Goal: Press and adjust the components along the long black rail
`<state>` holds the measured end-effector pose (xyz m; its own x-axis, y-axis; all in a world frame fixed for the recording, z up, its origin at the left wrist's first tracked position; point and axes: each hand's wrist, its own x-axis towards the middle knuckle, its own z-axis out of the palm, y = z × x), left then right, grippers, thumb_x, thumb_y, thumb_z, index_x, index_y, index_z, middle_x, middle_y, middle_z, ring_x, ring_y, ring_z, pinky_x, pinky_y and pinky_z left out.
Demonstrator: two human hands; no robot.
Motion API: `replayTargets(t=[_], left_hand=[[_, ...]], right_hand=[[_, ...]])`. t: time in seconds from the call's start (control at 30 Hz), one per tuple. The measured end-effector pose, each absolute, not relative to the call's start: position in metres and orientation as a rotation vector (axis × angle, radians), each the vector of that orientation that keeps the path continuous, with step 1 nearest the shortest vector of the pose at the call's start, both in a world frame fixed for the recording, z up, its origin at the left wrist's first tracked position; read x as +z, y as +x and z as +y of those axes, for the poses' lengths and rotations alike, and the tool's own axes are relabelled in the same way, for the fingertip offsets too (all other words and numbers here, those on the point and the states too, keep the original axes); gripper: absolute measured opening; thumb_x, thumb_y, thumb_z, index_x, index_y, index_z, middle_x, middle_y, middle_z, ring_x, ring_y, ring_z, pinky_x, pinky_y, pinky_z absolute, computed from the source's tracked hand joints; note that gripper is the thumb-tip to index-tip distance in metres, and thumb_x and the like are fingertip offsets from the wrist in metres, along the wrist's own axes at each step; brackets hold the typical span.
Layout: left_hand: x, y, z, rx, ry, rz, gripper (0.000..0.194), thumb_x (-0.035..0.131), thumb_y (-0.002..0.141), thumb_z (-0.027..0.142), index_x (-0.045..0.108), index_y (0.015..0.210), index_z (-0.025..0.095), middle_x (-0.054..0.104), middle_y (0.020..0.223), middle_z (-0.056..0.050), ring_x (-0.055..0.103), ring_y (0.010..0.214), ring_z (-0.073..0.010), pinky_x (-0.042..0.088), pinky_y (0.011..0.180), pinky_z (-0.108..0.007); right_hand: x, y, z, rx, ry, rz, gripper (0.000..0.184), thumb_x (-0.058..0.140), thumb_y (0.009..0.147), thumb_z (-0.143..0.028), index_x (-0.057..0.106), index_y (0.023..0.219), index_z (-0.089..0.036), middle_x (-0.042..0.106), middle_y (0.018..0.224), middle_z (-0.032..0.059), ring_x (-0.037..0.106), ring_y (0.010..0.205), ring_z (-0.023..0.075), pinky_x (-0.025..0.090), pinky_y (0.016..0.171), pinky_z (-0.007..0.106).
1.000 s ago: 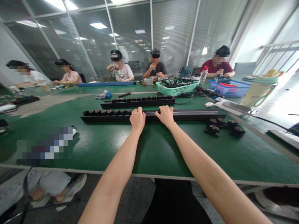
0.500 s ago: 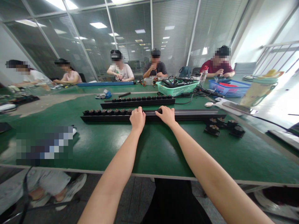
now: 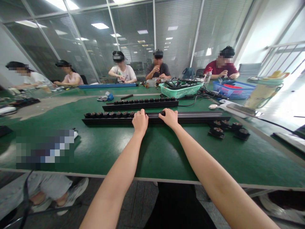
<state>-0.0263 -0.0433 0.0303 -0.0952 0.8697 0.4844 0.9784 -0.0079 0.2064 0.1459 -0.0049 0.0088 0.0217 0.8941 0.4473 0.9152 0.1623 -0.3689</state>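
- Two bare arms [image 3: 114, 187] are stretching forward over the green table [image 3: 100, 152].
- Left hand [image 3: 140, 121] is curling over the matte black rail [image 3: 152, 120], fingers pressed together; any pinch is hidden.
- Right hand [image 3: 169, 118] is draping over the rail beside a round knob [image 3: 162, 113], fingers together; its grip cannot be told.
- Rail is lying crosswise, a second knobbed rail [image 3: 140, 105] just beyond, loose black blocks [image 3: 216, 133] right.
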Motion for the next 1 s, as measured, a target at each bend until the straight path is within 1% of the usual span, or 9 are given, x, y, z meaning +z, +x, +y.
replayTargets(t=[0.33, 0.6, 1.0], left_hand=[[0.0301, -0.0262, -0.0434, -0.747, -1.953, -2.034, 0.03, 0.044, 0.103, 0.025, 0.06, 0.127, 0.021, 0.068, 0.123, -0.013, 0.061, 0.119, -0.0277, 0.054, 0.092, -0.037], [0.0314, -0.0258, -0.044, -0.718, -1.954, -2.059, 0.032, 0.044, 0.103, 0.026, 0.059, 0.13, 0.022, 0.067, 0.124, -0.014, 0.06, 0.121, -0.0272, 0.054, 0.094, -0.036], [0.0307, -0.0258, -0.0435, -0.731, -1.953, -2.049, 0.03, 0.044, 0.103, 0.026, 0.059, 0.129, 0.021, 0.068, 0.123, -0.013, 0.061, 0.12, -0.0273, 0.054, 0.093, -0.036]], right_hand=[[0.0104, 0.1451, -0.0058, -0.04, -1.712, -1.846, 0.031, 0.054, 0.097, -0.042, 0.069, 0.109, -0.018, 0.073, 0.114, 0.0132, 0.063, 0.106, 0.0299, 0.033, 0.094, 0.042], [0.0123, 0.1448, -0.0075, -0.048, -1.734, -1.86, 0.031, 0.053, 0.097, -0.041, 0.068, 0.11, -0.018, 0.072, 0.115, 0.0134, 0.063, 0.107, 0.0299, 0.033, 0.093, 0.041], [0.0125, 0.1445, -0.0083, -0.034, -1.713, -1.839, 0.027, 0.054, 0.096, -0.039, 0.068, 0.107, -0.019, 0.073, 0.115, 0.0137, 0.062, 0.106, 0.0308, 0.033, 0.094, 0.042]])
